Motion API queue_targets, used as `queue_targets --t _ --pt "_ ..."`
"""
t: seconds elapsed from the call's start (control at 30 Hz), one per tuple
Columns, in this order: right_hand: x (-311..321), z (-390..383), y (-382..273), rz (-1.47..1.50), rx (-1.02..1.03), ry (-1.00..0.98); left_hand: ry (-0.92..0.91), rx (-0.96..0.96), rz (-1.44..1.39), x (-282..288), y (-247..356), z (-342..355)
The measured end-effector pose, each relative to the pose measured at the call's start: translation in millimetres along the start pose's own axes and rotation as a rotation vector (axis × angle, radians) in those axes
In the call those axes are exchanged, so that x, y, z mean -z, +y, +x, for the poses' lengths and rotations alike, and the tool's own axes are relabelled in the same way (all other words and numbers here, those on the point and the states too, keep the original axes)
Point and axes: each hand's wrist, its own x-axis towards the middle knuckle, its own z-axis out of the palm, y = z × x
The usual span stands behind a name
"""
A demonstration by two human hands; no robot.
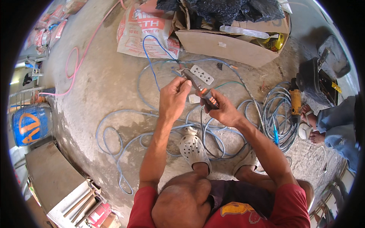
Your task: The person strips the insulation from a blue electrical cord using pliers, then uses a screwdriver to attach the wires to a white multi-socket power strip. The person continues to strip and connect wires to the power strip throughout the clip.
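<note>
My right hand (pixel 224 108) is wrapped round the black-and-orange handle of a hand tool (pixel 211 99). Its narrow dark front end points up and left, past the fingertips of my left hand (pixel 175 95). That left hand is closed in a pinch on thin wire (pixel 181 70), whose end is partly hidden by fingers and tool. A blue cable (pixel 152 66) loops up from behind the left hand and back down near the tool's tip. Just beyond the tool, a white socket strip (pixel 202 75) lies on the floor. A small white piece (pixel 194 98) shows between my hands.
Loose grey-blue cable (pixel 114 112) sprawls over the concrete around my shoes, with a coil (pixel 272 114) at right beside a yellow power tool (pixel 295 100). A cardboard box (pixel 228 47) and a printed sack (pixel 146 32) stand ahead. Another person's feet (pixel 313 129) are at right; a blue drum (pixel 32 123) is left.
</note>
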Motion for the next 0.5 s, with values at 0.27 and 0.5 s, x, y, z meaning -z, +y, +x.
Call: queue_targets --t 0.27,0.5 --pt "-6.9 1.5 10.9 -0.582 0.049 0.256 0.032 -0.052 -0.012 -8.7 -22.0 -10.5" --pt "-5.5 -2.0 2.4 -0.366 -0.138 0.034 0.065 -0.687 0.480 17.2 -76.4 6.9"
